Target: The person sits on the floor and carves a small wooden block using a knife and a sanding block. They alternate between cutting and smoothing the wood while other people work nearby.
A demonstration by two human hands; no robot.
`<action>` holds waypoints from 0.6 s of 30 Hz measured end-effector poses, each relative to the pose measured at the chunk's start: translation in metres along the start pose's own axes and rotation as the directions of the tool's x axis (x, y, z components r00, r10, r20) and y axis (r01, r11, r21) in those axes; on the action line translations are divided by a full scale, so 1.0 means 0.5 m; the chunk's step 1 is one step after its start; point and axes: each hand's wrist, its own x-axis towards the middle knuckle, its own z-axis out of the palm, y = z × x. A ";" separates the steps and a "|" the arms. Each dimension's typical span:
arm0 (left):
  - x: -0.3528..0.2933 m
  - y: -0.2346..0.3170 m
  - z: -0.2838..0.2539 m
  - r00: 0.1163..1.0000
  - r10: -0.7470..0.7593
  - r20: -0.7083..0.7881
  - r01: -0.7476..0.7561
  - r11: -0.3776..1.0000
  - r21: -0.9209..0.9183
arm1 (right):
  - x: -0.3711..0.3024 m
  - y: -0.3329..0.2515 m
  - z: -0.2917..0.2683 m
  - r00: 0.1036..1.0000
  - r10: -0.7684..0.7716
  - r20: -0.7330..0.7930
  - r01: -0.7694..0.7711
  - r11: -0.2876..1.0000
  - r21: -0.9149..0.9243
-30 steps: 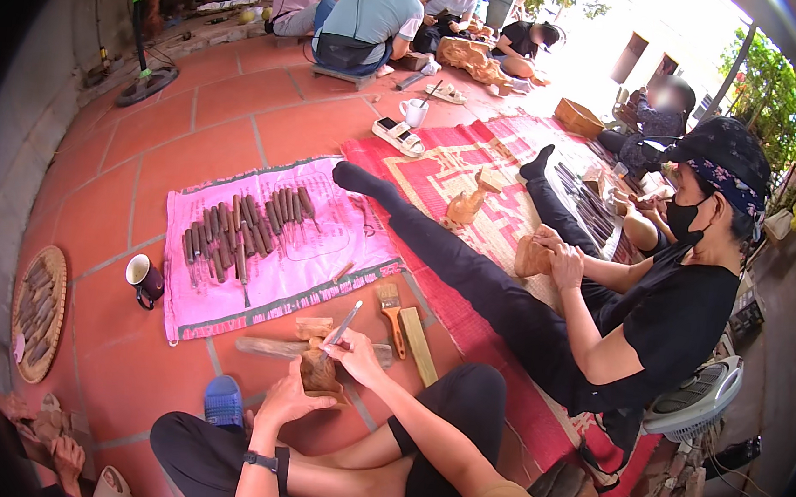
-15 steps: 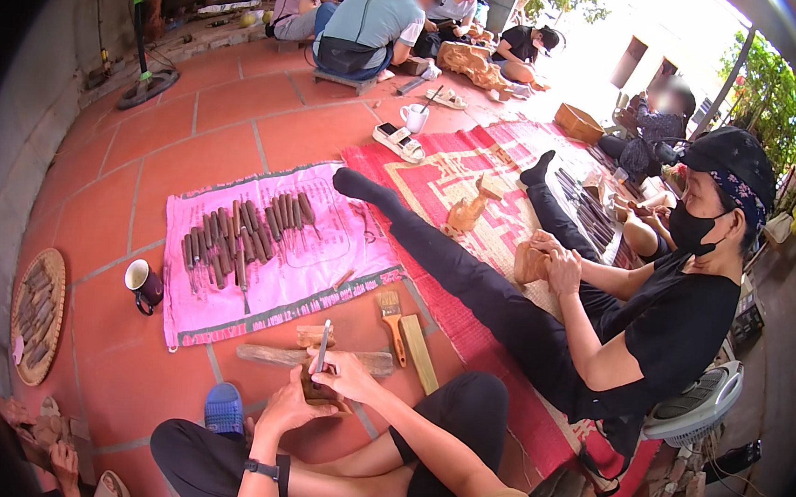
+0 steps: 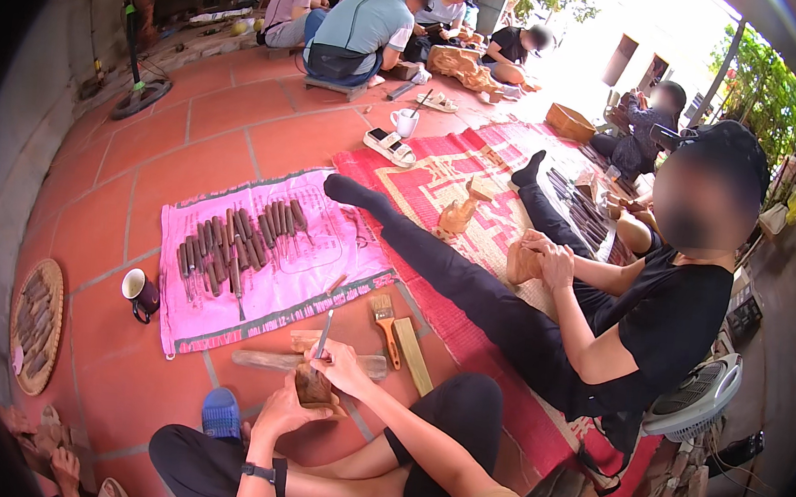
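Note:
Low in front of my crossed legs, my left hand (image 3: 286, 413) is wrapped around the side of a small brown wood carving (image 3: 315, 389). My right hand (image 3: 340, 371) grips a slim metal carving tool (image 3: 325, 329), whose bare shaft sticks up above the fingers. The tool's lower end is hidden by the hand and the carving. Just beyond, a rough piece of wood (image 3: 263, 358) lies across the tiles with a smaller wood block (image 3: 305, 339) against it. A paintbrush (image 3: 386, 330) with an orange handle and a flat wooden strip (image 3: 414, 356) lie to the right.
Several wood-handled carving tools (image 3: 226, 252) lie on a pink cloth (image 3: 343, 230) ahead. A mug (image 3: 139, 294), a round basket (image 3: 58, 311) and a blue slipper (image 3: 221, 412) are to the left. On the right, a person (image 3: 674, 308) holds a carving, legs stretched over a red mat (image 3: 493, 349).
My right hand and the tool have shifted slightly, with the tool leaning a little more to the right. The carving is turned so more of its surface shows. My left hand keeps its hold.

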 end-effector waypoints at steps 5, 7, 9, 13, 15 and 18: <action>-0.001 -0.011 0.003 1.000 -0.002 -0.010 0.002 1.000 0.007 | -0.032 -0.028 0.018 0.994 0.001 0.114 -0.001 1.000 -0.003; 0.002 -0.014 0.002 1.000 -0.015 0.000 0.015 1.000 0.003 | -0.035 -0.037 0.019 0.994 -0.003 0.111 0.008 0.999 -0.045; 0.004 -0.014 0.004 0.998 -0.063 -0.003 0.063 0.998 0.006 | -0.023 -0.031 0.014 0.993 0.002 0.118 0.017 0.988 -0.156; 0.002 0.004 0.004 0.997 -0.071 -0.032 0.072 0.996 0.044 | -0.007 -0.025 0.021 0.995 0.031 -0.097 -0.040 0.995 -0.094; 0.004 -0.011 0.012 0.998 -0.056 -0.035 0.058 0.997 0.041 | -0.021 -0.019 0.034 0.998 -0.029 -0.049 0.026 0.998 -0.060; 0.002 -0.011 0.007 0.996 -0.081 -0.024 0.082 0.996 0.038 | -0.036 -0.048 0.040 0.999 -0.033 0.015 0.036 0.961 -0.275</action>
